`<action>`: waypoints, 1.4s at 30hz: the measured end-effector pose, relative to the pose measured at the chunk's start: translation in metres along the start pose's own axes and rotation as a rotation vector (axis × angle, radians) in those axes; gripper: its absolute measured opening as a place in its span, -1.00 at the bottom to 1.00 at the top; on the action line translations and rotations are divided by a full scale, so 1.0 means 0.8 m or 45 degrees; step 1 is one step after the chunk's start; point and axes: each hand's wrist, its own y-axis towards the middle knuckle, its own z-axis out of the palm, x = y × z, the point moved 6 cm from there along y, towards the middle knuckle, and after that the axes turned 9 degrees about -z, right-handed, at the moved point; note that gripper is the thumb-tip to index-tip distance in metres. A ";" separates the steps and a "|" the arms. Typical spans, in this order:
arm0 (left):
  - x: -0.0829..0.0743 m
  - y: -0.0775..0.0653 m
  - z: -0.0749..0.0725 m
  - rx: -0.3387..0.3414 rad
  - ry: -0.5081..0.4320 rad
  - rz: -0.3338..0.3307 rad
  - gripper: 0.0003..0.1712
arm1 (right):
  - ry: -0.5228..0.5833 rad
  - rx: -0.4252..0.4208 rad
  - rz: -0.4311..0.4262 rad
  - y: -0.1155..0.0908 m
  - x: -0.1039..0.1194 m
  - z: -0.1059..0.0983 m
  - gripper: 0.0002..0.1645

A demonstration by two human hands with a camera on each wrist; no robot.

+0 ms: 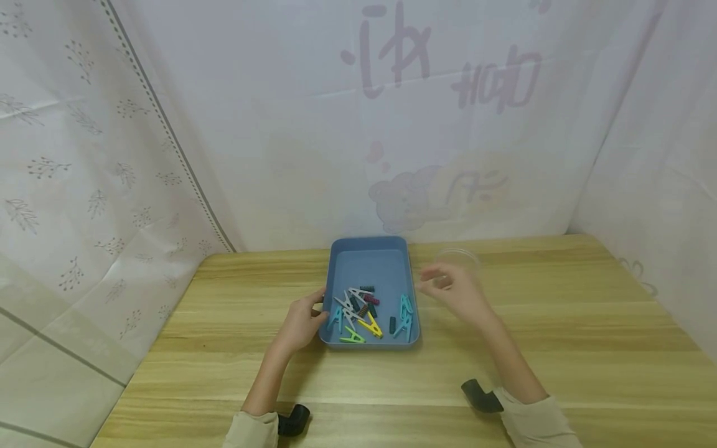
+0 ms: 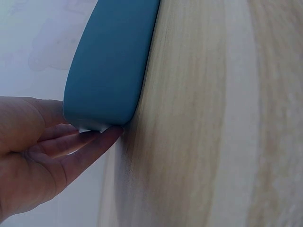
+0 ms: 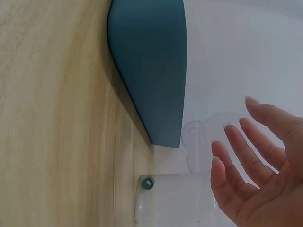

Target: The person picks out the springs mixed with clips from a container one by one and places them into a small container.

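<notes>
A blue tray (image 1: 370, 264) holds several clothespins and small springs. My left hand (image 1: 302, 322) grips the tray's left wall; in the left wrist view the fingers (image 2: 102, 144) press on its outer side and lower edge. My right hand (image 1: 456, 292) hovers just right of the tray, fingers loosely bent, holding nothing. Grey clothespins (image 1: 348, 313), a yellow clothespin (image 1: 371, 325), a green clothespin (image 1: 351, 336) and teal clothespins (image 1: 404, 323) lie in the tray's near half. Among them are dark springs (image 1: 392, 325) and a red spring (image 1: 371, 300).
Behind my right hand stands a clear round container (image 1: 458, 252), partly hidden by that hand. In the right wrist view a small dark coil (image 3: 147, 183) shows inside its wall. The wooden table (image 1: 224, 367) ends at a white curtain (image 1: 291, 155).
</notes>
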 end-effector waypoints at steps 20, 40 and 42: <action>0.001 0.001 0.000 -0.004 -0.002 0.005 -0.36 | 0.031 0.138 -0.020 -0.002 0.006 0.038 -0.58; -0.002 -0.001 -0.001 -0.002 -0.039 0.026 -0.35 | 0.036 0.288 -0.024 -0.003 0.004 0.067 -0.55; -0.003 -0.001 -0.001 -0.001 -0.039 0.026 -0.35 | 0.015 0.295 -0.043 -0.004 0.004 0.069 -0.56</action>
